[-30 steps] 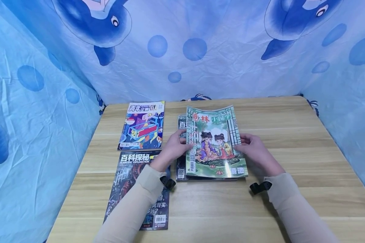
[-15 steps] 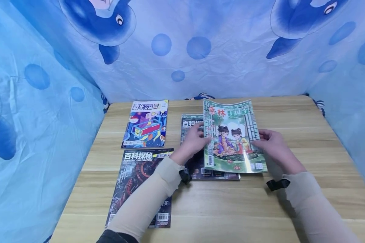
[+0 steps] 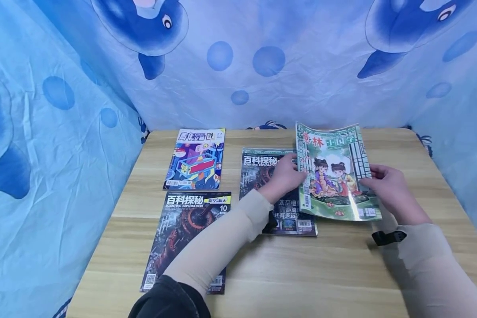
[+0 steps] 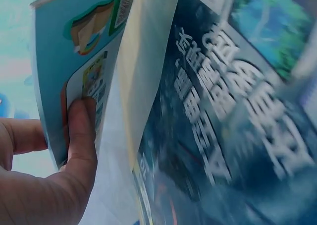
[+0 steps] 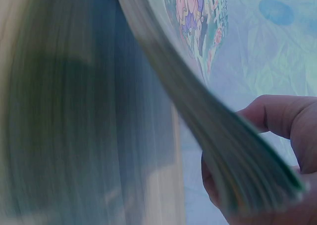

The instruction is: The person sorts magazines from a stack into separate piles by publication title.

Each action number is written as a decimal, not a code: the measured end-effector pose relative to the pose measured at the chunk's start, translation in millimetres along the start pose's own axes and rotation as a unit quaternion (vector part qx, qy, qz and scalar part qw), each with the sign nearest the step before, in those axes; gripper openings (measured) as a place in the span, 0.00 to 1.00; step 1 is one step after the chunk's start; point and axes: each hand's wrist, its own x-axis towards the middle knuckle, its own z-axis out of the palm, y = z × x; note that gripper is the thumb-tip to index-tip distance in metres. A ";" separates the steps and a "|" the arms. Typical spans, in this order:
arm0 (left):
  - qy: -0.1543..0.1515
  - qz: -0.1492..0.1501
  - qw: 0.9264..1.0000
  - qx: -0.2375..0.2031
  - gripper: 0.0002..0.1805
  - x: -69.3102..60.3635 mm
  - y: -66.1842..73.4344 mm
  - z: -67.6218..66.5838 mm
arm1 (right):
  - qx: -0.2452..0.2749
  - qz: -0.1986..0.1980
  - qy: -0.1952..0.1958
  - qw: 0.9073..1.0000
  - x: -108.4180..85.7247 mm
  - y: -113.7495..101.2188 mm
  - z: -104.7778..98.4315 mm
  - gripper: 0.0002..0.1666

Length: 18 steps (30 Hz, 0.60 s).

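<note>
Both hands hold a green magazine (image 3: pixel 335 176) with two cartoon children on its cover, raised over the table. My left hand (image 3: pixel 288 174) pinches its left edge, thumb in front; in the left wrist view the fingers (image 4: pixel 81 136) press on its back cover. My right hand (image 3: pixel 393 192) pinches the right edge, and the right wrist view shows thumb and fingers on either side of the thick page block (image 5: pixel 218 126). Below and to the left lies a dark magazine (image 3: pixel 252 176), partly hidden by the left hand and the green magazine.
On the wooden table (image 3: pixel 322 274), a colourful magazine (image 3: pixel 194 163) lies at the back left. In front of it is another dark magazine (image 3: pixel 183 225), partly covered by the left sleeve. A blue dolphin-printed curtain (image 3: pixel 242 66) hangs around the back and sides.
The green magazine, gripped by both hands, has moved right, off most of the dark magazine under it, which now shows more of its cover. The head view has shifted slightly.
</note>
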 end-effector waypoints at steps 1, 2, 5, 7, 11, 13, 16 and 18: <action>-0.006 -0.001 1.000 0.002 0.35 2.4 0.8 4.8 | -0.003 0.009 0.003 1.000 0.6 3.1 -2.9 0.43; -0.010 -0.003 1.000 0.001 0.34 4.8 1.5 9.7 | -0.006 0.016 0.007 1.000 0.7 5.9 -5.5 0.43; -0.019 -0.004 1.000 0.006 0.33 11.4 5.2 22.2 | -0.008 0.028 0.019 0.999 2.2 13.1 -12.7 0.43; -0.015 0.000 1.000 0.016 0.31 16.8 9.0 30.2 | -0.009 0.028 0.030 0.999 4.2 16.2 -16.7 0.41; 0.002 0.006 0.999 0.037 0.28 25.7 16.4 45.6 | -0.015 0.024 0.049 0.998 9.1 20.8 -25.6 0.40; 0.002 0.001 1.000 0.029 0.28 28.0 19.3 52.7 | -0.022 0.021 0.058 0.998 11.6 22.8 -30.7 0.40; 0.000 -0.007 1.000 0.015 0.26 30.9 22.4 62.8 | -0.033 0.019 0.068 0.997 15.4 25.1 -38.4 0.39; 0.007 -0.012 1.000 0.017 0.26 32.7 24.4 68.7 | -0.034 0.020 0.071 0.997 17.3 26.0 -42.9 0.39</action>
